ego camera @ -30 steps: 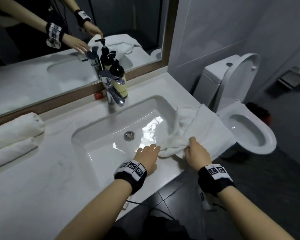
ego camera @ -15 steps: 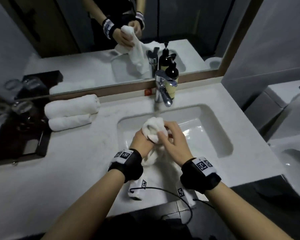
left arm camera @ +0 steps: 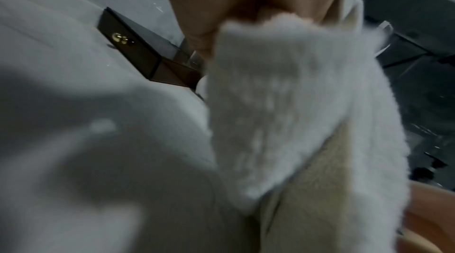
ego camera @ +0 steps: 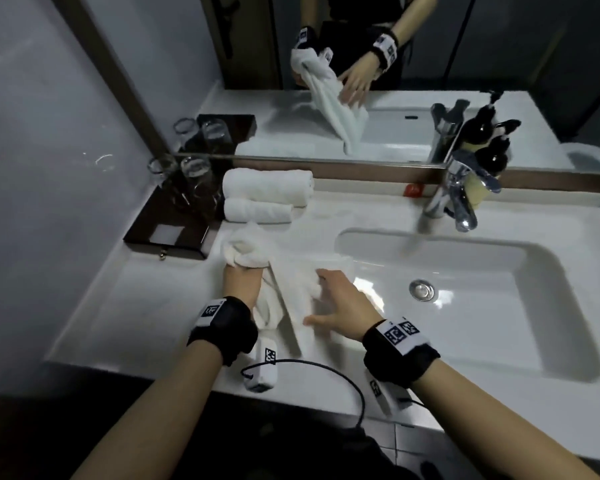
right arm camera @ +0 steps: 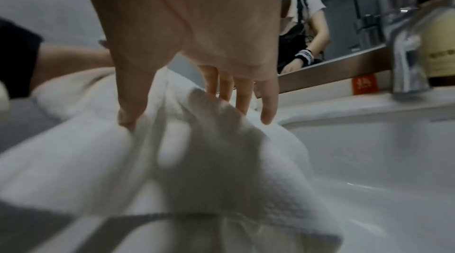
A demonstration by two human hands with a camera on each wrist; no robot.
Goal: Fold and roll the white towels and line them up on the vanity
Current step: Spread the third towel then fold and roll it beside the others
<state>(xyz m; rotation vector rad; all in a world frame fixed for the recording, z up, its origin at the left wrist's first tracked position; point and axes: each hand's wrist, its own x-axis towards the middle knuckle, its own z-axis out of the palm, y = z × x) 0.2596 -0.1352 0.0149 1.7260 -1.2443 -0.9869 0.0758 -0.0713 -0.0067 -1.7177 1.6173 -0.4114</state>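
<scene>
A loose white towel (ego camera: pixel 291 289) lies bunched on the white vanity (ego camera: pixel 153 306) left of the sink. My left hand (ego camera: pixel 239 275) grips its bunched upper end, the cloth bulging out above the fist (left arm camera: pixel 283 101). My right hand (ego camera: pixel 329 299) rests on the towel's middle with fingers (right arm camera: pixel 268 109) straight and spread, thumb pressing the cloth (right arm camera: pixel 221 160). Two rolled white towels (ego camera: pixel 267 185) (ego camera: pixel 257 211) lie side by side against the mirror's base, just beyond the left hand.
A dark tray (ego camera: pixel 174 223) with several drinking glasses (ego camera: pixel 194 178) stands at the far left. The sink basin (ego camera: pixel 465 289) opens to the right, with a chrome faucet (ego camera: pixel 458 199) and dark soap bottles (ego camera: pixel 489 157) behind it. A black cable (ego camera: pixel 326 372) loops over the vanity's front edge.
Both hands have carried the towel leftward from over the sink to the counter beside it. The right hand has let go of its grip and now lies flat on the cloth.
</scene>
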